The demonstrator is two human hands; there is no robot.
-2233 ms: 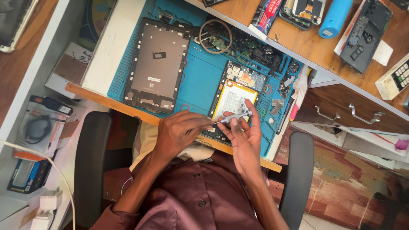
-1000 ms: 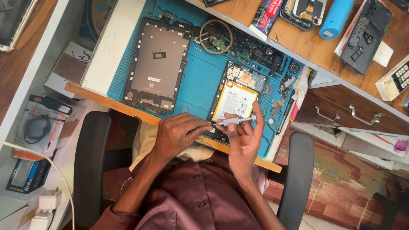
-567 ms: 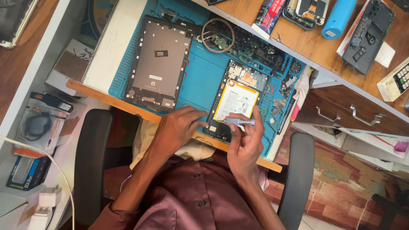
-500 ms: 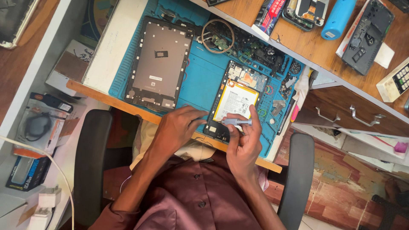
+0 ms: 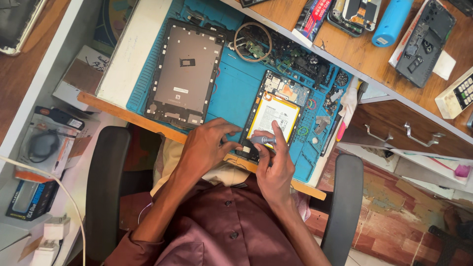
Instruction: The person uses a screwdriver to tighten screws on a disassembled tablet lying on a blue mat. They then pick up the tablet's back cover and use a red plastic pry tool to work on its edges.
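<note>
- The right hand (image 5: pixel 276 170) has its fingers clamped on a small grey screwdriver (image 5: pixel 262 140), the tip at the opened device's (image 5: pixel 274 114) lower end.
- The left hand (image 5: pixel 207 148) has its fingers curled together, pressing that lower end near the blue mat's (image 5: pixel 235 93) front edge.
- A slip could gouge the white battery (image 5: pixel 273 118).
- A freed screw could roll off the wooden board's (image 5: pixel 123 114) edge.

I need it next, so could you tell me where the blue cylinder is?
In the head view the blue plastic cylinder lies at the top right on the wooden shelf, between two opened phones.
</note>
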